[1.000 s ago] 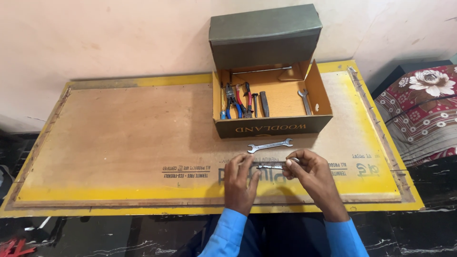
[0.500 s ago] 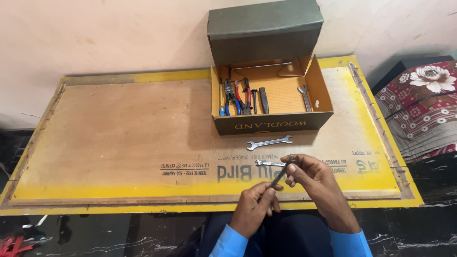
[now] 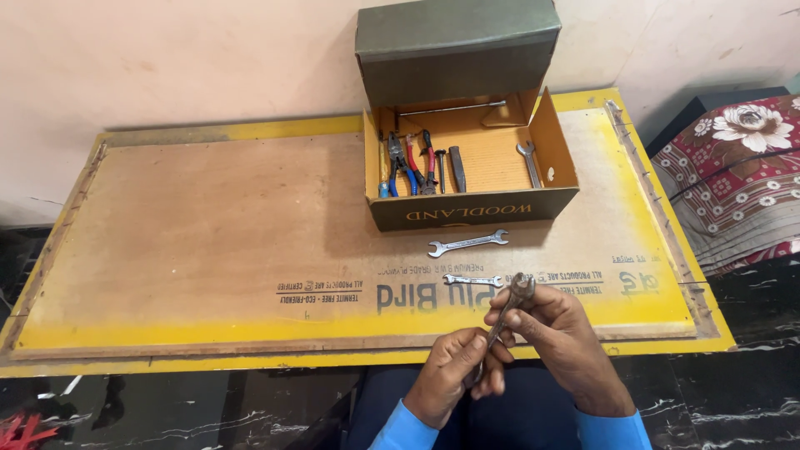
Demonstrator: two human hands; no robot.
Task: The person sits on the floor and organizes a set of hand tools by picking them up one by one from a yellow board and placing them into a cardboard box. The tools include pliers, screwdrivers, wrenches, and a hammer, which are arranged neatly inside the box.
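Note:
My left hand (image 3: 452, 375) and my right hand (image 3: 557, 332) both grip one dark steel spanner (image 3: 510, 305), held tilted above the board's near edge. The left hand holds its lower end, the right pinches near the open jaw at the top. Two more silver spanners lie flat on the board: a small one (image 3: 472, 280) just beyond my hands and a longer one (image 3: 467, 243) in front of the box. An open cardboard box (image 3: 472, 212) with a dark green lid holds pliers (image 3: 398, 163) with blue and red handles and another spanner (image 3: 527, 162).
A yellow-edged plywood board (image 3: 208, 242) serves as the worktop, set against a pale wall. A floral red and grey cloth (image 3: 737, 175) lies off the right side. Dark marbled floor (image 3: 167, 408) shows below the near edge.
The spanner was held flat on the board between both hands. It has been lifted and tilted upright, and my left hand has slid back toward me to its lower end.

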